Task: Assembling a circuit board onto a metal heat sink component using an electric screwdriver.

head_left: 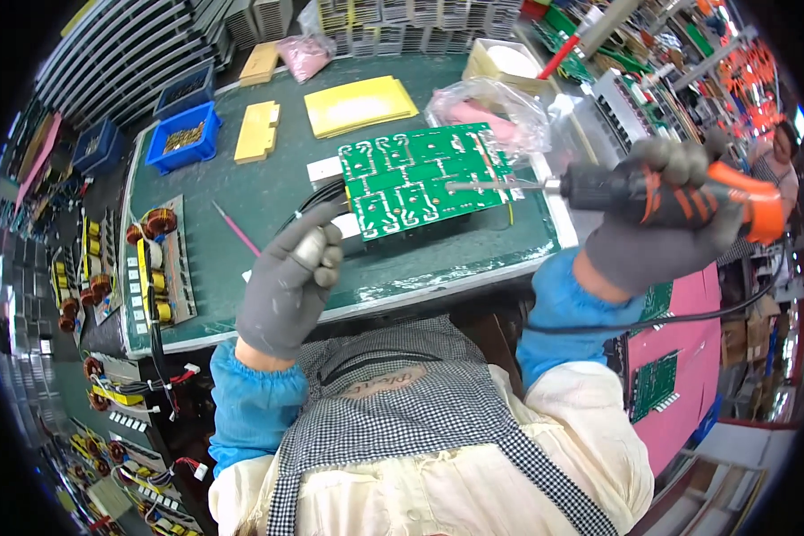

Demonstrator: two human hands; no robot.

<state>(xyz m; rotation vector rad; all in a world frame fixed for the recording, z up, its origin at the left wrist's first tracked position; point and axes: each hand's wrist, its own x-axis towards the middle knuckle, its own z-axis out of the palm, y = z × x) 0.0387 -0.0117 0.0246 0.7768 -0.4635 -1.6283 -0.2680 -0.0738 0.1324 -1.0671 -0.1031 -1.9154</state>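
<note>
A green circuit board lies solder side up, tilted a little, over the green-topped workbench. My right hand, in a grey glove, is wrapped round an electric screwdriver with a black and orange body. Its long bit reaches left over the board; whether the tip touches the board I cannot tell. My left hand, gloved too, is held just left of the board's near corner. Its fingers are curled in with the thumb pressed against them, and what they hold, if anything, is hidden.
Back left stands a blue bin of small metal parts. Yellow sheets and a clear plastic bag lie behind the board. A pink-handled tool and a component-laden board are at left. The screwdriver's black cable crosses my right forearm.
</note>
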